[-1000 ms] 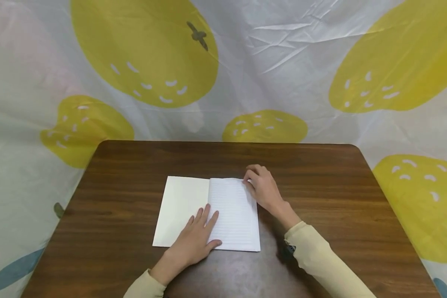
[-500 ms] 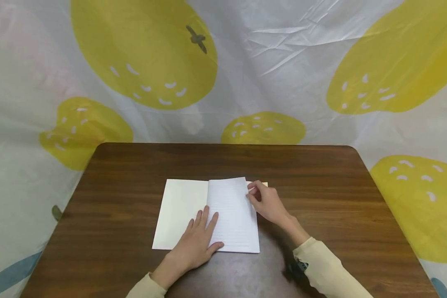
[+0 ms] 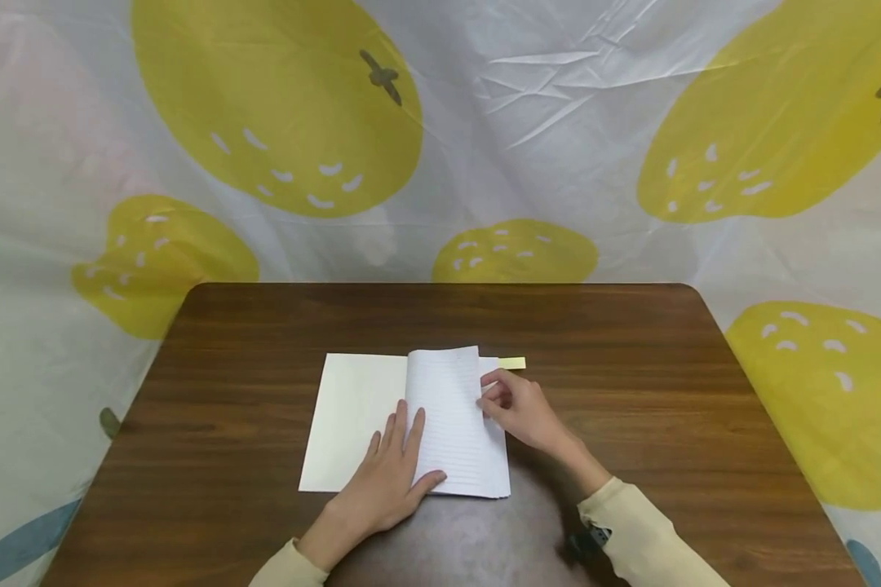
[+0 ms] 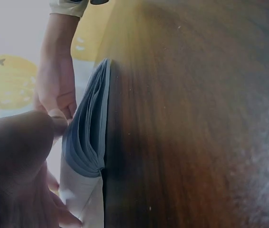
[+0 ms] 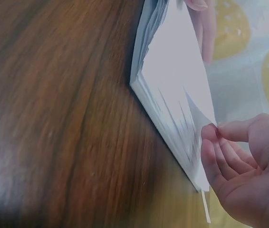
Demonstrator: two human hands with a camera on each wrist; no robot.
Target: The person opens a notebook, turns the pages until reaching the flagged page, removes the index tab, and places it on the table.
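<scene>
Notebook (image 3: pixel 411 424) lies open near the middle of the wooden table (image 3: pixel 668 391). Left hand (image 3: pixel 389 477) rests flat on it, fingers straight and close together across the spine. Right hand (image 3: pixel 521 408) pinches the right-hand pages' edge, lifting them. A yellow tab (image 3: pixel 511 363) juts out at the top right corner. Only the right wrist view shows the fanned page stack (image 5: pixel 172 114) from the side.

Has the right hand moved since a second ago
Yes. The right hand has slid from the notebook's far corner toward the person, down its right edge.
</scene>
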